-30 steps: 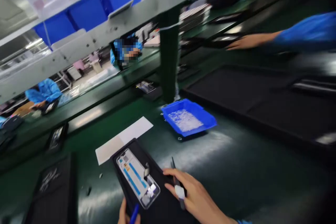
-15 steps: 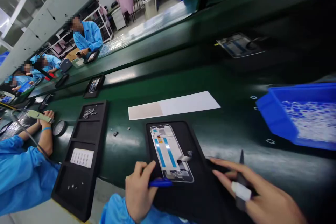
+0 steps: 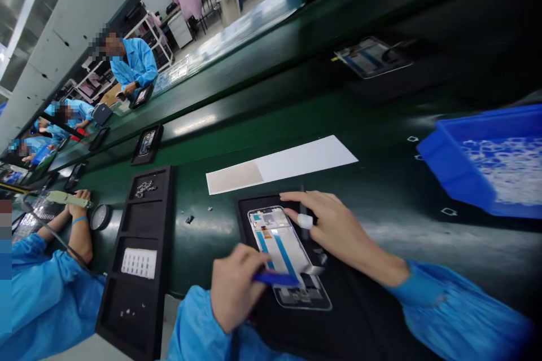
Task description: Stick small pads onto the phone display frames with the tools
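Note:
A phone frame (image 3: 292, 256) with two blue strips lies in a black tray (image 3: 339, 299) before me. My left hand (image 3: 239, 287), slightly blurred, grips a slim blue tool (image 3: 277, 278) whose far end reaches over the frame's lower part. My right hand (image 3: 334, 231) is above the frame's upper right edge. It holds a dark pointed tool with a white band (image 3: 305, 221), its tip pointing away from me. A grey flex ribbon (image 3: 312, 269) sticks up at the frame's right side. Whether either tool touches the frame I cannot tell.
A black compartment tray (image 3: 141, 225) with small parts stands at left, near a co-worker's forearm (image 3: 80, 231). A white paper strip (image 3: 296, 161) lies beyond my tray. At right is a blue bin (image 3: 457, 163) of small white pieces. Another phone frame (image 3: 372, 59) lies at the back.
My right hand has moved left and away from me, from the tray's right edge to above the phone frame. My left hand has brought the blue tool right, over the frame.

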A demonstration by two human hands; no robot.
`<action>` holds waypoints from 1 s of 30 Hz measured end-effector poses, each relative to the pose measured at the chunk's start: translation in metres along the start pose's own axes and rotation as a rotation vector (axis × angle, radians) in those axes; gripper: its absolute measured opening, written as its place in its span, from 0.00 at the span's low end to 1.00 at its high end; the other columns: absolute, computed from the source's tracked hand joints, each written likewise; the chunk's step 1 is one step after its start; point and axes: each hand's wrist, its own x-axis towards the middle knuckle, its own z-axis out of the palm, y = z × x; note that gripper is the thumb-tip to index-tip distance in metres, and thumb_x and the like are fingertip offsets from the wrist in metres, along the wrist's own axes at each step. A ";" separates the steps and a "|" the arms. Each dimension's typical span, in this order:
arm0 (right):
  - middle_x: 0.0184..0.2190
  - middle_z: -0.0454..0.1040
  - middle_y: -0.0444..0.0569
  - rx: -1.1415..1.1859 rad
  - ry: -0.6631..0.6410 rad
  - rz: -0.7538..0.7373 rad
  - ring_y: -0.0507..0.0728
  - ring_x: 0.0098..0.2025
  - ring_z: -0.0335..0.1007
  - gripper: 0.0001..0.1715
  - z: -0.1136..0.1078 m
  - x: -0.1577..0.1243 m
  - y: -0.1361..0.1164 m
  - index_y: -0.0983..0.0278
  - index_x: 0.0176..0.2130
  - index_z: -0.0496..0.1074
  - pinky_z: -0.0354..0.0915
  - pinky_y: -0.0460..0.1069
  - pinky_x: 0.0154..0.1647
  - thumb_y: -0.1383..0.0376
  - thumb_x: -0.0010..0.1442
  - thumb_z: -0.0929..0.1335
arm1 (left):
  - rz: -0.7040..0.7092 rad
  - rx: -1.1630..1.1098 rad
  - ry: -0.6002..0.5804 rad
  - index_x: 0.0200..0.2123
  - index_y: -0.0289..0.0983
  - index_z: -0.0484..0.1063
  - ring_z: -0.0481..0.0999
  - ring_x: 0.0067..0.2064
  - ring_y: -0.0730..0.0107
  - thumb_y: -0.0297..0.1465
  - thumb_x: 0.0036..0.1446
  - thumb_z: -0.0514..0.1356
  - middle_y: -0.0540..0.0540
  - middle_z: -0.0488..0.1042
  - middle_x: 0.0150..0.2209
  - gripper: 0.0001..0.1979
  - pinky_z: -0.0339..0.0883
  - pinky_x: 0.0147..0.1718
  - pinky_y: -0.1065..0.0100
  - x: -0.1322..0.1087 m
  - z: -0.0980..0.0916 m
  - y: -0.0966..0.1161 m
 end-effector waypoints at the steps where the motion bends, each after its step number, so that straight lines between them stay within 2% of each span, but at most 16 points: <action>1: 0.39 0.74 0.52 0.006 0.003 -0.005 0.63 0.40 0.70 0.18 0.005 -0.001 0.005 0.63 0.47 0.71 0.64 0.57 0.42 0.57 0.69 0.58 | -0.078 0.008 0.107 0.49 0.44 0.72 0.76 0.45 0.71 0.23 0.61 0.60 0.51 0.74 0.44 0.15 0.72 0.44 0.74 0.005 -0.006 -0.013; 3: 0.38 0.74 0.52 0.012 0.012 -0.029 0.63 0.39 0.69 0.18 0.010 -0.004 0.010 0.63 0.47 0.71 0.62 0.57 0.42 0.57 0.70 0.58 | -0.231 0.093 0.296 0.49 0.41 0.73 0.76 0.45 0.69 0.22 0.62 0.59 0.48 0.74 0.44 0.14 0.71 0.45 0.73 0.017 -0.017 -0.039; 4: 0.39 0.74 0.52 0.013 0.016 -0.045 0.63 0.39 0.69 0.17 0.010 -0.005 0.010 0.63 0.47 0.70 0.62 0.57 0.42 0.58 0.70 0.58 | -0.296 0.151 0.354 0.49 0.40 0.73 0.76 0.45 0.68 0.23 0.62 0.59 0.47 0.74 0.44 0.13 0.70 0.44 0.72 0.024 -0.021 -0.050; 6: 0.39 0.73 0.52 0.005 0.025 -0.069 0.62 0.39 0.69 0.17 0.009 -0.007 0.010 0.63 0.48 0.70 0.61 0.56 0.43 0.59 0.71 0.58 | -0.388 0.250 0.387 0.50 0.38 0.73 0.77 0.43 0.67 0.27 0.63 0.61 0.46 0.74 0.44 0.12 0.70 0.40 0.72 0.037 -0.023 -0.069; 8: 0.40 0.73 0.52 -0.004 0.031 -0.087 0.63 0.41 0.69 0.16 0.008 -0.007 0.009 0.63 0.48 0.69 0.61 0.57 0.43 0.60 0.71 0.58 | -0.425 0.311 0.350 0.50 0.38 0.73 0.77 0.41 0.68 0.28 0.63 0.61 0.47 0.74 0.44 0.12 0.68 0.36 0.73 0.045 -0.022 -0.081; 12: 0.42 0.73 0.52 -0.008 0.054 -0.130 0.63 0.42 0.68 0.13 0.008 -0.007 0.008 0.63 0.49 0.68 0.61 0.57 0.43 0.64 0.71 0.58 | -0.389 0.366 0.313 0.44 0.40 0.76 0.76 0.38 0.70 0.27 0.63 0.61 0.50 0.75 0.41 0.07 0.64 0.31 0.73 0.048 -0.015 -0.092; 18: 0.41 0.73 0.52 -0.010 0.080 -0.160 0.63 0.41 0.69 0.12 0.006 -0.006 0.005 0.63 0.48 0.68 0.61 0.56 0.42 0.67 0.71 0.58 | -0.278 0.363 0.389 0.42 0.38 0.74 0.76 0.37 0.68 0.23 0.62 0.58 0.48 0.75 0.40 0.08 0.63 0.32 0.72 0.044 -0.008 -0.102; 22: 0.40 0.72 0.52 0.014 0.075 -0.147 0.62 0.41 0.68 0.11 0.004 -0.005 0.002 0.63 0.47 0.68 0.61 0.57 0.43 0.67 0.71 0.59 | -0.223 0.376 0.487 0.39 0.36 0.73 0.76 0.35 0.66 0.28 0.64 0.56 0.46 0.75 0.37 0.06 0.63 0.30 0.71 0.045 -0.006 -0.107; 30: 0.38 0.71 0.51 0.047 0.093 -0.116 0.61 0.40 0.66 0.09 0.005 -0.002 0.001 0.64 0.44 0.70 0.60 0.55 0.44 0.73 0.65 0.63 | -0.167 0.371 0.679 0.41 0.36 0.76 0.78 0.33 0.63 0.40 0.67 0.53 0.45 0.77 0.34 0.16 0.66 0.29 0.69 0.042 -0.011 -0.120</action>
